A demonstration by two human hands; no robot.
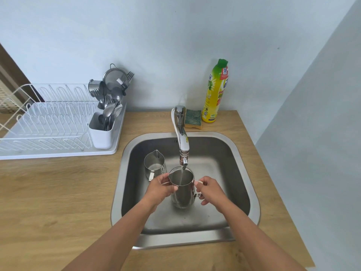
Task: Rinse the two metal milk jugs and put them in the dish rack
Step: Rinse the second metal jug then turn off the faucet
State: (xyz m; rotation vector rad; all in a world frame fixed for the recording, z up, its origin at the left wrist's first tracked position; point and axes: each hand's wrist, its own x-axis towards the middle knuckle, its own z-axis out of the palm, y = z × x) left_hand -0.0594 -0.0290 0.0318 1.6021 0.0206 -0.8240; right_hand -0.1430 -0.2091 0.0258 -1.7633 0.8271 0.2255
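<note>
A tall metal milk jug (182, 194) is held upright over the steel sink (242, 173), directly under the tap (182, 141), and a thin stream of water runs into it. My left hand (161, 189) grips the jug's body near the spout. My right hand (210, 189) pinches its handle on the right side. A second, smaller metal jug (154, 163) stands upright in the sink's back left corner, untouched. The white dish rack (48, 122) sits on the counter to the left of the sink.
The rack's white cutlery holder (102, 132) is full of spoons, forks and a strainer. A green-yellow sponge (193, 118) and a yellow dish soap bottle (214, 92) stand behind the tap. Wooden counter surrounds the sink; a wall closes the right side.
</note>
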